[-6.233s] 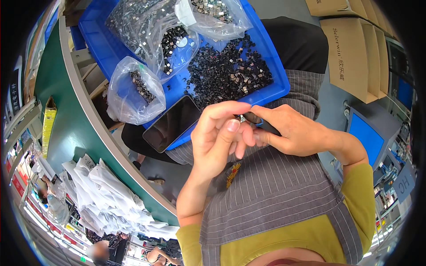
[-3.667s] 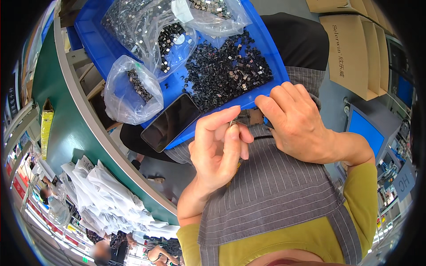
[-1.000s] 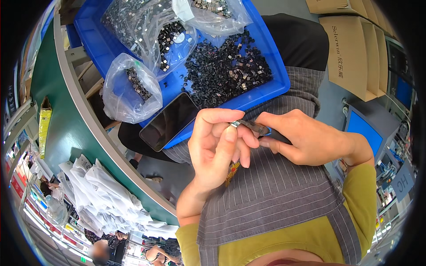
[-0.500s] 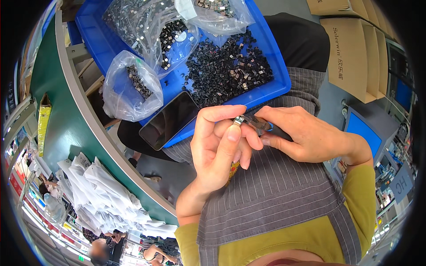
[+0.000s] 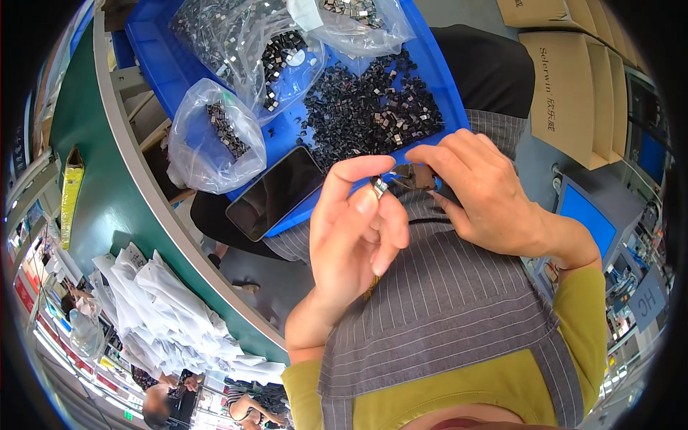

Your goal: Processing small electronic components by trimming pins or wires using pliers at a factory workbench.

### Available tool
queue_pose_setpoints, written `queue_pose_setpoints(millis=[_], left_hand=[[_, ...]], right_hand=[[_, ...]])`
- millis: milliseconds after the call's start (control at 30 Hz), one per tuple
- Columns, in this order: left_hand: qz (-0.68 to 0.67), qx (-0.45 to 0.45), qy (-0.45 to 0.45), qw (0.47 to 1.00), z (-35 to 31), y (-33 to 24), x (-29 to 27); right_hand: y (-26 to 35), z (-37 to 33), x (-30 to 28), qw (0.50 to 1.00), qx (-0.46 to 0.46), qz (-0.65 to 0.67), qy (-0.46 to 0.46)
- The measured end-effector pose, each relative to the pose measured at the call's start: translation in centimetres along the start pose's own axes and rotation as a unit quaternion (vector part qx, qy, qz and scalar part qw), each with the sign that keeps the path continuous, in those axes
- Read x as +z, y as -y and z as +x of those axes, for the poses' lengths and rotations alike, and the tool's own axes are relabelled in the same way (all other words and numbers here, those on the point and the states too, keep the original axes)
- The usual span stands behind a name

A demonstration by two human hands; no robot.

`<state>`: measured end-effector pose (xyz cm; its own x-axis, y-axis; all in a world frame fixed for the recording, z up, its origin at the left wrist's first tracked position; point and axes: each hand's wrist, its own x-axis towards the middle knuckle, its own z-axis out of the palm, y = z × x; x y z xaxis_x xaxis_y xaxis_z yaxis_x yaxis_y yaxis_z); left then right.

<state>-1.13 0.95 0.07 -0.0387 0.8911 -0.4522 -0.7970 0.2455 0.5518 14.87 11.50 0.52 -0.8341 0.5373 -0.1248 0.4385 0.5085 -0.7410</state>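
Pinched between the thumb and forefinger of my left hand [image 5: 350, 233] is a small part [image 5: 379, 186], silvery with a black end; I cannot make out its exact kind. My right hand [image 5: 494, 197] holds small pliers [image 5: 413, 176] with dark handles and a touch of blue. Their tip points left at the part, a short gap away; the handles are mostly hidden by my fingers. Beyond both hands, a blue plastic tray [image 5: 453, 107] rests at my lap. A heap of small black and metal pieces [image 5: 358, 111] lies loose in it.
Clear plastic bags [image 5: 215, 161] of similar pieces sit in the tray. A dark phone [image 5: 276, 193] lies across its near left corner. Left is a green table [image 5: 143, 208] with white fabric pieces [image 5: 165, 308]. Cardboard boxes [image 5: 566, 93] and a blue-screened monitor [image 5: 588, 215] stand right.
My right hand has lifted up and away with the pliers, whose tip has come off the small part. The part has tilted in my left fingers and shifted slightly left.
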Motion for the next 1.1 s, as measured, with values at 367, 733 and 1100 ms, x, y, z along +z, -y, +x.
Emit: queue_pose_setpoints(millis=[367,733,1100], left_hand=[[-0.255,-0.103,-0.034,0.961,0.0,-0.4,0.8],[-0.183,-0.089,-0.029,0.979,0.0,-0.3,0.3],[-0.204,-0.091,-0.016,0.975,0.2,-0.3,0.2]], right_hand=[[-0.8,0.4,1.9,0.980,-0.071,-0.128,-0.132],[-0.9,0.0,1.8,0.985,-0.064,-0.130,-0.091],[-0.6,-0.3,2.3,0.998,-0.024,0.058,-0.025]])
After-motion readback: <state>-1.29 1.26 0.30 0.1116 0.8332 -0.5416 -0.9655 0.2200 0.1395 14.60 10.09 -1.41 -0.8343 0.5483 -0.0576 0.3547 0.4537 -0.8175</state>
